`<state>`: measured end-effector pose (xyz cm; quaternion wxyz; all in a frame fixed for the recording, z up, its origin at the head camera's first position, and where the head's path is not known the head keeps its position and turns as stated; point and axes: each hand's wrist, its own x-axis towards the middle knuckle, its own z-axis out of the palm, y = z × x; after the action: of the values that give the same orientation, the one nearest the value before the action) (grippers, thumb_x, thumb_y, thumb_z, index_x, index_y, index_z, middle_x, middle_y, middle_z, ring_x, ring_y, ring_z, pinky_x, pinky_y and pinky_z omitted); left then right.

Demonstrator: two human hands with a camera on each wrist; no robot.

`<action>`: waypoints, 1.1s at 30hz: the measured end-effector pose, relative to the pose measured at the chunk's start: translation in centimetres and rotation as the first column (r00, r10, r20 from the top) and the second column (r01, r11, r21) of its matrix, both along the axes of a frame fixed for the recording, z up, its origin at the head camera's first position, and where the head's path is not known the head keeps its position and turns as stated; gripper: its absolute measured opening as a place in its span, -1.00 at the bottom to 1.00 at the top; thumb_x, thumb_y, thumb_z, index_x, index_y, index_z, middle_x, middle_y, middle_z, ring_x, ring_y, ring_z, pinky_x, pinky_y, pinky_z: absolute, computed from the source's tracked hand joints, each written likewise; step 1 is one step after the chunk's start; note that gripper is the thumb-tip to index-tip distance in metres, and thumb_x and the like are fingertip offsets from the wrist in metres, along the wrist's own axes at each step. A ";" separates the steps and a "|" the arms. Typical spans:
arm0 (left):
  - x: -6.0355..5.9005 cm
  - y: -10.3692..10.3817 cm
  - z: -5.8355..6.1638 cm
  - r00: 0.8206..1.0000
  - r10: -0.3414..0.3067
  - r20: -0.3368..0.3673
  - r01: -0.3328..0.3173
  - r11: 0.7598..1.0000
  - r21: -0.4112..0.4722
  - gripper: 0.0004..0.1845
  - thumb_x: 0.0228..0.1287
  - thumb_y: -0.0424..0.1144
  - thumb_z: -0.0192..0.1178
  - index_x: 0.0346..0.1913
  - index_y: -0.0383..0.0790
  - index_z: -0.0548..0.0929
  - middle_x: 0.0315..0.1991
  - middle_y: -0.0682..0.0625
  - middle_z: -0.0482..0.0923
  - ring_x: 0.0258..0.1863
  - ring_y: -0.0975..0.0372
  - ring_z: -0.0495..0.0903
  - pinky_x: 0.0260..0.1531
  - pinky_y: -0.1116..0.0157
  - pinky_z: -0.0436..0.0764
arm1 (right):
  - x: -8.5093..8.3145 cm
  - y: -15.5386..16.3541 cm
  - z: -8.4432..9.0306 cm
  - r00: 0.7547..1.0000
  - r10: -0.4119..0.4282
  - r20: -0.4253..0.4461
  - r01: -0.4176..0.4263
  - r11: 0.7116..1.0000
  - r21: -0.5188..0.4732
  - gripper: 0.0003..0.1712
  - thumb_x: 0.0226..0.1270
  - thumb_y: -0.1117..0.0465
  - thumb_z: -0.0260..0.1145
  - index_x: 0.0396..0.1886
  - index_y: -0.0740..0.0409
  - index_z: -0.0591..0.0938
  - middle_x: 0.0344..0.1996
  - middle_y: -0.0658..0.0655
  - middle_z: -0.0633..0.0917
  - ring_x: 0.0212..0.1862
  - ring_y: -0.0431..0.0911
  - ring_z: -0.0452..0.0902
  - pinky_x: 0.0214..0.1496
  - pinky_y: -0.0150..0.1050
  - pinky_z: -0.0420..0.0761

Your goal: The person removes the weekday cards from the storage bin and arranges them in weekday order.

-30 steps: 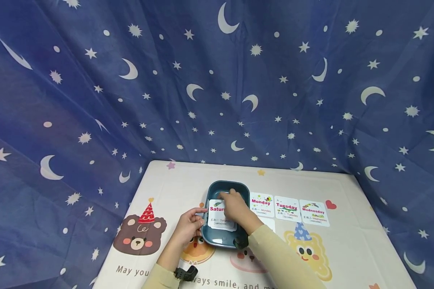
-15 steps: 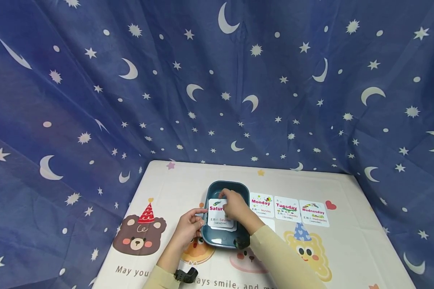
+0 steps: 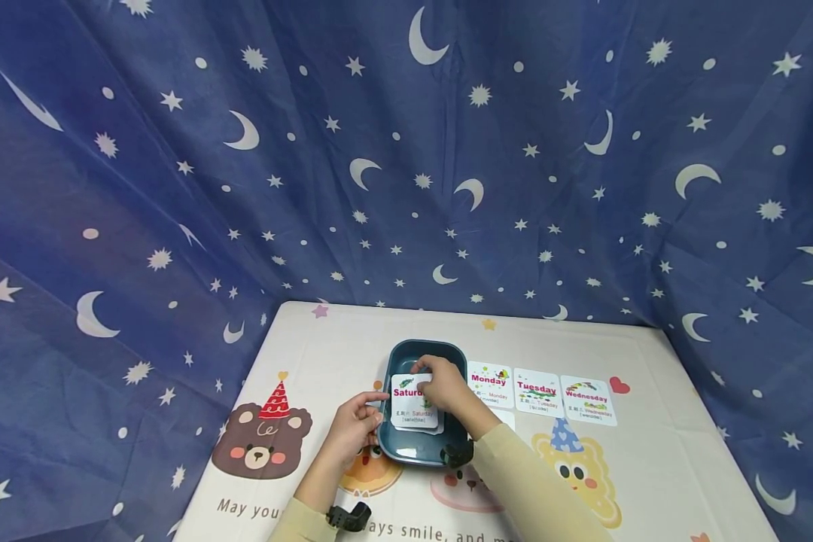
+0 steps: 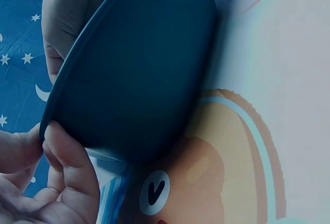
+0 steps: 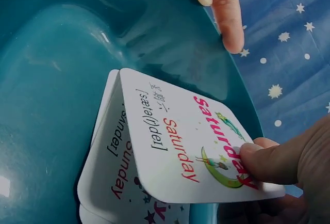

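Observation:
A teal oval tray (image 3: 420,446) sits mid-table and holds a small stack of white day cards. My right hand (image 3: 440,385) reaches into the tray and pinches the top Saturday card (image 3: 413,403) by its edge, lifting it off a Sunday card (image 5: 111,177) below; the pinching thumb (image 5: 273,159) lies on the Saturday card (image 5: 180,152). My left hand (image 3: 355,421) grips the tray's left rim, with its thumb (image 4: 72,167) against the dark outer wall (image 4: 139,74). Its fingertips (image 5: 221,7) curl over the rim in the right wrist view.
The Monday card (image 3: 490,384), Tuesday card (image 3: 538,392) and Wednesday card (image 3: 588,400) lie in a row right of the tray, with another card partly hidden under my right arm. The table mat (image 3: 298,361) shows cartoon bears. A starry blue curtain (image 3: 406,150) hangs behind.
My right hand has drawn back slightly toward me inside the tray, and the Saturday card has come up at its edge. The left hand has stayed on the rim.

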<state>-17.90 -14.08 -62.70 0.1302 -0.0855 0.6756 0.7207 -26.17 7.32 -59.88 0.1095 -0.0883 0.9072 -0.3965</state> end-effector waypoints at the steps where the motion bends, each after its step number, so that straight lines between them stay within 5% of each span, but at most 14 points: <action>1: 0.0 0.0 0.0 1.000 0.000 0.001 0.000 1.000 0.003 -0.59 0.47 -0.55 0.16 0.31 -0.34 0.64 -0.40 0.03 0.51 -0.54 0.24 0.46 -0.57 0.39 0.59 | 0.0 0.1 0.0 1.000 -0.003 0.001 0.003 1.000 -0.011 -0.74 0.39 0.38 0.42 0.00 0.02 0.73 -0.11 0.16 0.75 -0.28 -0.11 0.65 -0.36 -0.29 0.66; 16: -0.2 -0.2 0.4 1.000 -0.016 0.019 0.016 1.000 -0.019 -0.58 0.46 -0.55 0.17 0.31 -0.31 0.65 -0.41 0.05 0.50 -0.54 0.26 0.45 -0.58 0.38 0.60 | 0.2 1.8 1.1 0.999 -0.045 0.004 0.045 0.993 -0.110 -0.78 0.39 0.35 0.46 -0.06 0.00 0.79 0.01 0.19 0.78 -0.24 -0.09 0.65 -0.24 -0.24 0.65; 24: -0.2 0.0 0.4 1.000 -0.010 0.016 0.010 0.999 -0.036 -0.58 0.45 -0.54 0.20 0.30 -0.27 0.67 -0.39 0.03 0.50 -0.52 0.25 0.46 -0.58 0.37 0.61 | 0.5 2.9 1.5 0.997 -0.080 -0.024 0.076 0.989 -0.130 -0.76 0.35 0.36 0.49 -0.08 -0.04 0.81 0.11 0.16 0.79 0.09 0.04 0.68 0.17 0.07 0.68; 33: -0.1 0.0 0.4 1.000 -0.017 0.000 0.017 0.999 -0.048 -0.57 0.45 -0.55 0.20 0.32 -0.31 0.65 -0.40 0.03 0.50 -0.54 0.24 0.47 -0.58 0.36 0.61 | 1.1 4.4 2.2 0.994 -0.112 0.018 0.113 0.972 -0.204 -0.74 0.37 0.36 0.48 -0.04 -0.03 0.82 0.05 0.14 0.80 0.05 0.02 0.64 0.09 -0.05 0.65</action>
<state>-17.96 -14.08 -62.28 0.1341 -0.0826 0.6935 0.7030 -25.03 11.70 -57.71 0.0803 -0.0463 0.8647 -0.4936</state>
